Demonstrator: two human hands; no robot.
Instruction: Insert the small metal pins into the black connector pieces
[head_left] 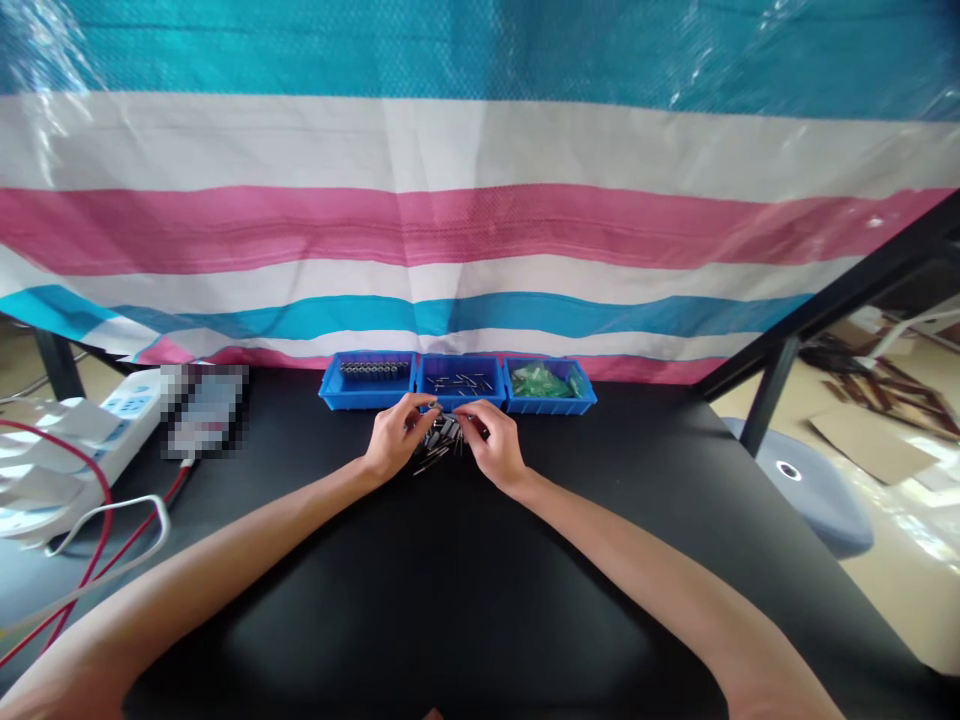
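My left hand is closed in a pinch, with a small metal piece showing at its fingertips. My right hand is pinched as well, close to the left one; what it grips, if anything, is too small to make out. Between and below both hands lies a loose pile of small metal pins and cylinders on the black table. Just behind stand three blue bins. Short dark cylinders line up in the left bin, thin metal pins lie in the middle bin, and green plastic pieces or bags fill the right bin.
A white power strip with plugs and red and white cables sits at the left, beside a blurred-out device. A striped plastic sheet hangs behind the bins. Off the right edge is a grey stool.
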